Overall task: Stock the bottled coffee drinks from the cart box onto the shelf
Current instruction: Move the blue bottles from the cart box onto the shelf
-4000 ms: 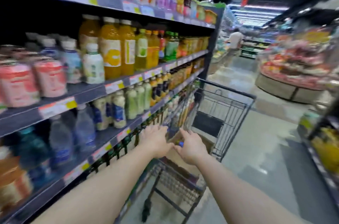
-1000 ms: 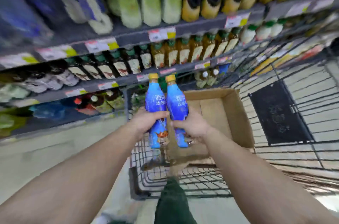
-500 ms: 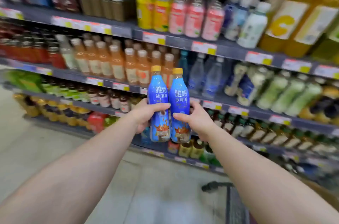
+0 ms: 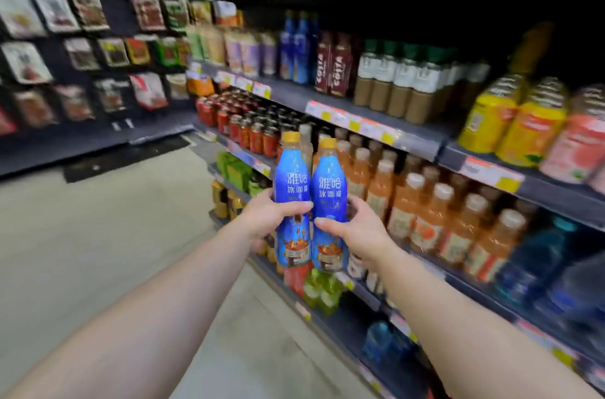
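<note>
The left hand [image 4: 266, 218] grips one blue coffee bottle [image 4: 292, 202], and the right hand [image 4: 360, 231] grips a second bottle [image 4: 328, 202]. Both are upright, touching, before the shelf [image 4: 415, 140]. Labels read "雅哈 冰咖啡". Brown bottles [image 4: 334, 71] above say "COSTA".

Hanging snack packets [image 4: 82, 48] fill the upper left. Orange-labelled bottles [image 4: 435, 222] stand at right centre, yellow cans [image 4: 514, 120] above them, red cans [image 4: 248, 130] mid-frame, grey floor [image 4: 98, 235] lower left.

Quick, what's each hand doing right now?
Left hand: grips the left blue coffee bottle.
Right hand: grips the right blue coffee bottle.
</note>
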Demonstrator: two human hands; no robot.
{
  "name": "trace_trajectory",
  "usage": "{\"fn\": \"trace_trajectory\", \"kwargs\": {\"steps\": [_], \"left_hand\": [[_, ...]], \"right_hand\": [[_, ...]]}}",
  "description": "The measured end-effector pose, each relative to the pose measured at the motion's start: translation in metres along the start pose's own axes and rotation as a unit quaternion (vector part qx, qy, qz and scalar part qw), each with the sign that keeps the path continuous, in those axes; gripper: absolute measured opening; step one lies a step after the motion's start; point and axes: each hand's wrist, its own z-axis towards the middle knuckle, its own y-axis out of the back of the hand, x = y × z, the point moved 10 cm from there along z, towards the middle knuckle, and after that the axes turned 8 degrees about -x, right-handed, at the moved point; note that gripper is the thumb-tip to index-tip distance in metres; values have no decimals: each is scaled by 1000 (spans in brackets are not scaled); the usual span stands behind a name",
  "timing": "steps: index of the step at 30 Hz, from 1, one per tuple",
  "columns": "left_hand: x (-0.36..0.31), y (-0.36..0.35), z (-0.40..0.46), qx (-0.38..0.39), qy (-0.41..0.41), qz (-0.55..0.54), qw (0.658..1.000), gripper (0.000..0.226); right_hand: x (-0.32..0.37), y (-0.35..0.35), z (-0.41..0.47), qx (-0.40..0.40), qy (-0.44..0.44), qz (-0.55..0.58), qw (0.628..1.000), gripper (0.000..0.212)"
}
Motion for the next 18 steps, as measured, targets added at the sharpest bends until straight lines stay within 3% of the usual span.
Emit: {"fn": "trace_trajectory", "kwargs": {"steps": [5,9,14,18], "left_hand": [[-37,-7,92,-31,-25,-31,999,46],[-63,-12,153,-54,-48,-65,995,71],[-103,1,210,-51,-73,-73,993,63],[-136,23,257,-46,-100,-92,990,72]], "right_hand": [[34,-5,93,8,34,-9,999,65],[63,-4,165,18,58,-5,998,54],[99,-28,232,30,94,7,995,57],[126,-54,277,30,127,2,991,59]]}}
